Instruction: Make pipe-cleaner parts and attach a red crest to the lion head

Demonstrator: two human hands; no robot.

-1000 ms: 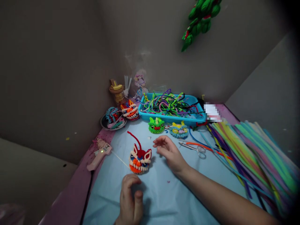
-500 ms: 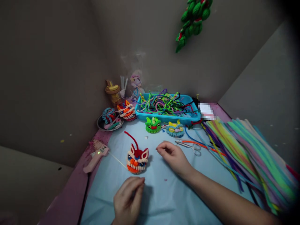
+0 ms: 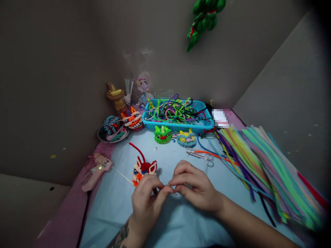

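My left hand (image 3: 150, 198) and my right hand (image 3: 195, 186) meet above the blue table cover, fingertips pinched close together. Whatever lies between them, if anything, is too small to make out. Just behind my left hand sits a red, cream and orange pipe-cleaner lion head (image 3: 143, 168), partly hidden by that hand. A long red pipe cleaner (image 3: 136, 149) sticks up from its top. To the left lies a pink glue gun (image 3: 97, 175) with a small green light, and a thin pale strand runs from its tip toward the lion head.
Behind are a green pipe-cleaner head (image 3: 162, 136), a blue-and-yellow one (image 3: 186, 139) and a blue tray (image 3: 178, 126) of tangled pipe cleaners. Scissors (image 3: 204, 157) and a large pipe-cleaner bundle (image 3: 274, 172) lie right. A bowl (image 3: 113, 139) and another lion head (image 3: 132, 119) stand back left.
My hands have come together from apart, both fingertips now meeting in front of the lion head. My left hand now covers part of it. The whole view has shifted slightly.
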